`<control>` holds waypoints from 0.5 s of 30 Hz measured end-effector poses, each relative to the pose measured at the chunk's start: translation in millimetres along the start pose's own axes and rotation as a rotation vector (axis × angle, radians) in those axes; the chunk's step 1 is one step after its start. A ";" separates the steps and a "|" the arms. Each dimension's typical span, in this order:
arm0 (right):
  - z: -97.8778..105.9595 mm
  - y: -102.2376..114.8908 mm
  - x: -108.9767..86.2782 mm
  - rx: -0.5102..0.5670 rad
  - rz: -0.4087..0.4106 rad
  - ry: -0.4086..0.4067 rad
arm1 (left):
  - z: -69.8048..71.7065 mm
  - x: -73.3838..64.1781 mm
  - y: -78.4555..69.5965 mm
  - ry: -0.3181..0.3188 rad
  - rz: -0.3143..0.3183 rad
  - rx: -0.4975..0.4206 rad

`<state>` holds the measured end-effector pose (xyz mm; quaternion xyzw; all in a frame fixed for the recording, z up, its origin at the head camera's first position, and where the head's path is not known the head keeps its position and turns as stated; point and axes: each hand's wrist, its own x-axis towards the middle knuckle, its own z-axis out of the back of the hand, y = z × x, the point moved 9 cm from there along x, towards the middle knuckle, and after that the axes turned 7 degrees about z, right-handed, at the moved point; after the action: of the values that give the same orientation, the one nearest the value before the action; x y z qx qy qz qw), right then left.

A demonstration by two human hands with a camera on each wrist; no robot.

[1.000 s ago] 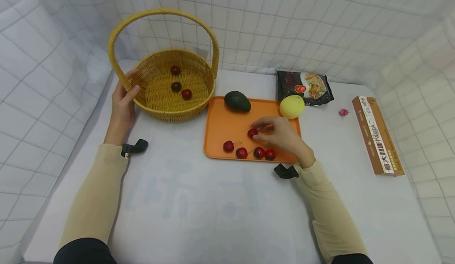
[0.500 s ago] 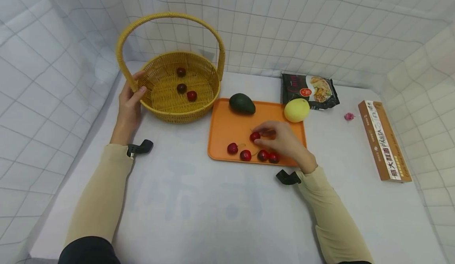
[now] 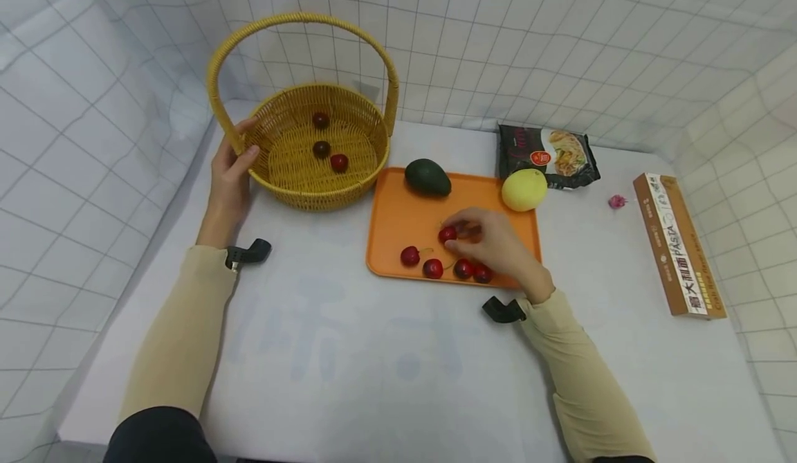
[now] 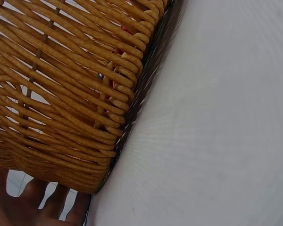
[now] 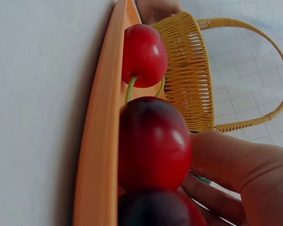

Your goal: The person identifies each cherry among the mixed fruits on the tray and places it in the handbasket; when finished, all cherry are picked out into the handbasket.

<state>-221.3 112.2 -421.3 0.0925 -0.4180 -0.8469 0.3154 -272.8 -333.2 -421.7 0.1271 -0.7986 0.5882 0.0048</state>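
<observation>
My left hand (image 3: pixel 230 172) grips the left side of the yellow wicker basket (image 3: pixel 320 200), by the foot of its hoop handle, with the thumb in front. In the left wrist view, fingers (image 4: pixel 33 193) show against the basket's woven side (image 4: pixel 61 94). Three dark red cherries (image 3: pixel 339 163) lie in the basket. Over the orange tray (image 3: pixel 398 221), my right hand (image 3: pixel 492 241) pinches a red cherry (image 3: pixel 447 234) between thumb and fingertips. Several more cherries, such as this one (image 3: pixel 432 268), lie along the tray's near edge; the right wrist view shows some close up (image 5: pixel 153 143).
On the tray's back part sits a dark green avocado (image 3: pixel 427 177); a yellow round fruit (image 3: pixel 524 189) is at its back right corner. Behind that lies a black food packet (image 3: pixel 548 157). Farther right are a small pink item (image 3: pixel 617 201) and a pasta box (image 3: pixel 680 245).
The head view has shifted a little, so everything appears farther right. Both hands keep their places, the left at the basket and the right at the cherry.
</observation>
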 end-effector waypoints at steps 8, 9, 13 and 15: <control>1.5 13.5 5.8 -0.021 0.034 -0.015 | -1.5 0.9 1.8 -0.005 0.016 0.021; 1.3 16.2 7.1 -0.021 0.036 -0.015 | -1.6 0.8 1.8 -0.005 0.018 0.027; 0.4 29.6 16.2 -0.015 0.044 -0.007 | -1.2 0.0 0.6 -0.004 0.014 0.028; 0.7 37.6 23.0 -0.013 0.051 -0.008 | -0.8 -0.6 -0.1 -0.007 0.016 0.034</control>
<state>-222.4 81.6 -389.6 0.0763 -0.4157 -0.8417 0.3360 -272.3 -332.4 -421.4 0.1229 -0.7894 0.6014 -0.0048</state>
